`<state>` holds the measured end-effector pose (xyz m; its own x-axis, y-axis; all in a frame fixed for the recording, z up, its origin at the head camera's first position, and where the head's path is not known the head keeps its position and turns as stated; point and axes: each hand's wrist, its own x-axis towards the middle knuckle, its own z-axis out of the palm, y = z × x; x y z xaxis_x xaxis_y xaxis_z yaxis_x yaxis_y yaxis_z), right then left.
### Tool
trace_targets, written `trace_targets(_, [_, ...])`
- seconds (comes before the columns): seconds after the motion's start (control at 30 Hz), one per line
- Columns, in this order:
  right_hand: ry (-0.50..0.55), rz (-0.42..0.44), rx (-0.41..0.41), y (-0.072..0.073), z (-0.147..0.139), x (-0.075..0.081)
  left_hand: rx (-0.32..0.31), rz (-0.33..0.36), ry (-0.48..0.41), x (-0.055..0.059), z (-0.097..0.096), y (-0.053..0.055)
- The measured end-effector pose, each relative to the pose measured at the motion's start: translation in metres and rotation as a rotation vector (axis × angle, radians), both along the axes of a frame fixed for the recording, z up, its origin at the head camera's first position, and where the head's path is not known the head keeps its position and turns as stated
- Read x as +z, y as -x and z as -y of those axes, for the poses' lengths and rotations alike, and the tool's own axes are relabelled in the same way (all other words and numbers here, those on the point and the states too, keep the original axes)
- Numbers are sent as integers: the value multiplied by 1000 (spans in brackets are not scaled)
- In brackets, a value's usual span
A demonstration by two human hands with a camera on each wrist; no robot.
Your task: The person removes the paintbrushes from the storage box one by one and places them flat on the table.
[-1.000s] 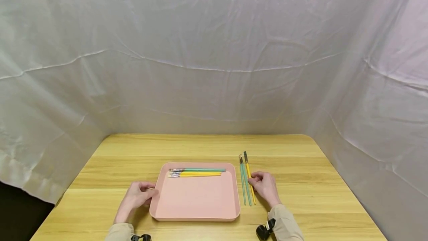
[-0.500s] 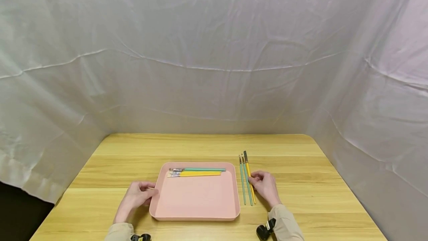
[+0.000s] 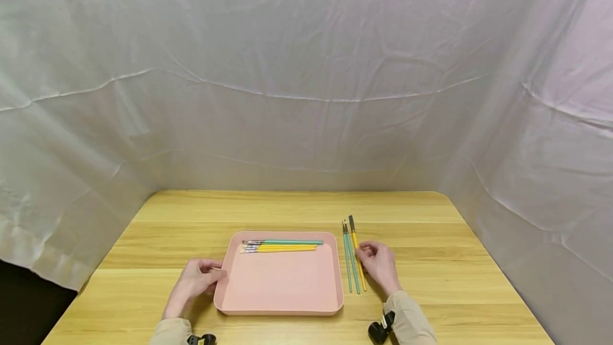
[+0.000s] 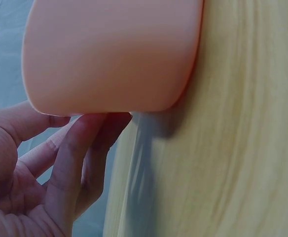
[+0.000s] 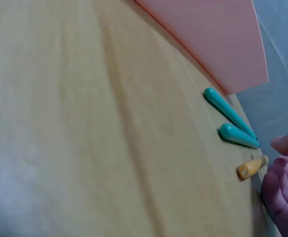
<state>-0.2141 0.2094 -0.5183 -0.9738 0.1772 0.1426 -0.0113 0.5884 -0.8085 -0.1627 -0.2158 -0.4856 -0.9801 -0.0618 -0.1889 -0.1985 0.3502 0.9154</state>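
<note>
Our left hand (image 3: 195, 281) pinches the tray (image 3: 282, 285) by its edge; our right hand (image 3: 380, 265) meets the yellow brush (image 5: 251, 168), whether gripping or merely touching, we cannot tell.

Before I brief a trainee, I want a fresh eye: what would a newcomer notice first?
Likely the pink tray, near the middle of the wooden table, the left hand at its left edge. Next, the brush row inside it, teal and yellow, along its far side. Then two teal brushes and a yellow brush right of the tray, the right hand at the yellow one.
</note>
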Motion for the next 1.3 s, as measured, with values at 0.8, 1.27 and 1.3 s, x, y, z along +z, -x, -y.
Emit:
trace_targets(0.8, [184,-55,388,10,33,50,1,0,-11,0,0,-1])
trace_targets(1.27, [61,-22,693,24,73,70,-1,3,-14,1,0,-1])
trace_targets(1.3, [51,-20,705,25,77,72,0,2,-11,1,0,-1])
